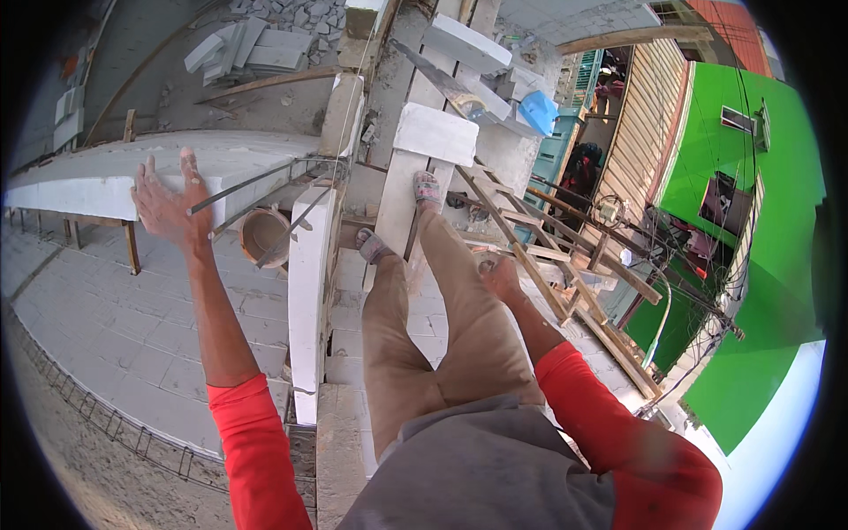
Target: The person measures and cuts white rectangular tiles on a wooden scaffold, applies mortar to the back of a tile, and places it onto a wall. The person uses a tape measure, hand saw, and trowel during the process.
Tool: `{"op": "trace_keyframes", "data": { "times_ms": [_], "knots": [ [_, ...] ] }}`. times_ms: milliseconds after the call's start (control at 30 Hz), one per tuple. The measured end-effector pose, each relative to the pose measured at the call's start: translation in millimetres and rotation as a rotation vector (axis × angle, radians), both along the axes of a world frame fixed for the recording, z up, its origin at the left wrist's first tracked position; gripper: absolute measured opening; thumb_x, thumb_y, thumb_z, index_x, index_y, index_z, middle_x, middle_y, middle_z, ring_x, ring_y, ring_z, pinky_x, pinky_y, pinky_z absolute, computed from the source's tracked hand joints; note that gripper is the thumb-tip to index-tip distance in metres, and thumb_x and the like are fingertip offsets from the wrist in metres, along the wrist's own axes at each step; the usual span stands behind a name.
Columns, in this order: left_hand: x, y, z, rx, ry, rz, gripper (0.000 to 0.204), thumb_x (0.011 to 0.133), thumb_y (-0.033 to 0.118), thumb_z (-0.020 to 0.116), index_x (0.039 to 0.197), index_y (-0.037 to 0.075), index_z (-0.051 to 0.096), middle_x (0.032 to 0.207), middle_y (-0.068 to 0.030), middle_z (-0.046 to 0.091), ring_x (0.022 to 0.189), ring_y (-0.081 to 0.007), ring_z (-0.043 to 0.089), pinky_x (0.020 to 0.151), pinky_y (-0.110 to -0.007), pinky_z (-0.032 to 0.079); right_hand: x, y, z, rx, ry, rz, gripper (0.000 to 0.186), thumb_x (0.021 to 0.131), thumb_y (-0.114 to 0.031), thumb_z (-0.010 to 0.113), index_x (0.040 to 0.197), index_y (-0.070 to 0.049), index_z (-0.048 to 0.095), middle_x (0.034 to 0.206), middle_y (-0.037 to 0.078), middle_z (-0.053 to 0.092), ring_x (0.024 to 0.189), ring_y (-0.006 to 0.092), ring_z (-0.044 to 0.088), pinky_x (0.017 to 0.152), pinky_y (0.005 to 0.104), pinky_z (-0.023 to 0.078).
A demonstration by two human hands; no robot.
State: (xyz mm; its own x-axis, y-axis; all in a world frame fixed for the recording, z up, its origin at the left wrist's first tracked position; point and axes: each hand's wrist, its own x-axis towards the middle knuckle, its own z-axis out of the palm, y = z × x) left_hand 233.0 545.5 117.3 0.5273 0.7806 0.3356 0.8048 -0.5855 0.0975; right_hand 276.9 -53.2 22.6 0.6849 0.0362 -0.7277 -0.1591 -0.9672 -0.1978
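Note:
My left hand is open, its fingers spread against the end of a low white block wall on the left. Two steel rods stick out beside it, one ending close to my wrist. A brown bucket stands just right of that hand, partly behind a rod. My right hand hangs beside my right knee with its fingers curled in, and nothing shows in it. Near my feet lies a white block across the planks. A tall white block column rises between my left arm and my legs.
My sandalled feet stand on narrow planks. A wooden ladder leans on the right, near tangled cables and a green building. More white blocks, a hand saw and a blue bag lie ahead.

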Motion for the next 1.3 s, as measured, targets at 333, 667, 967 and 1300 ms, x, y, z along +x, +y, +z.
{"op": "trace_keyframes", "data": {
  "times_ms": [333,667,967,1300],
  "knots": [
    [-34.2,51.5,3.3,-0.267,0.047,-0.043,0.053,0.103,0.036,0.069,0.145,0.005,0.066,0.158,-0.0201,0.053,0.148,-0.0356,0.047,0.121,-0.05,0.039,-120.6,-205.7,-189.1,-0.253,0.244,0.008,0.024,0.094,-0.016,0.06,0.089,0.0,0.078,0.097,0.024,0.077,0.092,0.0411,0.076,0.083,0.0501,0.062],
    [-65.4,130.4,25.8,-0.113,0.431,-0.787,0.056,0.109,0.041,0.058,0.151,0.005,0.049,0.151,-0.023,0.057,0.142,-0.0436,0.055,0.113,-0.057,0.053,-182.3,-209.4,-397.0,-0.296,0.49,-0.581,0.071,0.095,-0.055,0.063,0.121,0.01,0.071,0.126,0.036,0.07,0.122,0.0489,0.068,0.104,0.0535,0.053],
    [-9.7,93.5,-29.8,-0.227,0.441,-0.633,0.058,0.107,0.043,0.06,0.151,0.005,0.05,0.151,-0.0216,0.056,0.14,-0.0418,0.055,0.112,-0.056,0.054,-204.4,-211.3,-441.8,-0.253,0.357,-0.578,0.049,0.099,-0.042,0.056,0.108,0.003,0.074,0.108,0.033,0.075,0.105,0.0517,0.072,0.093,0.0596,0.056],
    [1.6,94.9,-46.9,-0.25,0.425,-0.671,0.06,0.105,0.044,0.062,0.15,0.006,0.051,0.15,-0.0201,0.056,0.138,-0.0399,0.056,0.111,-0.055,0.055,-267.5,-296.8,-355.7,-0.371,0.286,-0.857,0.059,0.099,-0.054,0.054,0.118,0.0,0.067,0.111,0.033,0.074,0.111,0.0512,0.07,0.096,0.0586,0.053]
  ]
}}
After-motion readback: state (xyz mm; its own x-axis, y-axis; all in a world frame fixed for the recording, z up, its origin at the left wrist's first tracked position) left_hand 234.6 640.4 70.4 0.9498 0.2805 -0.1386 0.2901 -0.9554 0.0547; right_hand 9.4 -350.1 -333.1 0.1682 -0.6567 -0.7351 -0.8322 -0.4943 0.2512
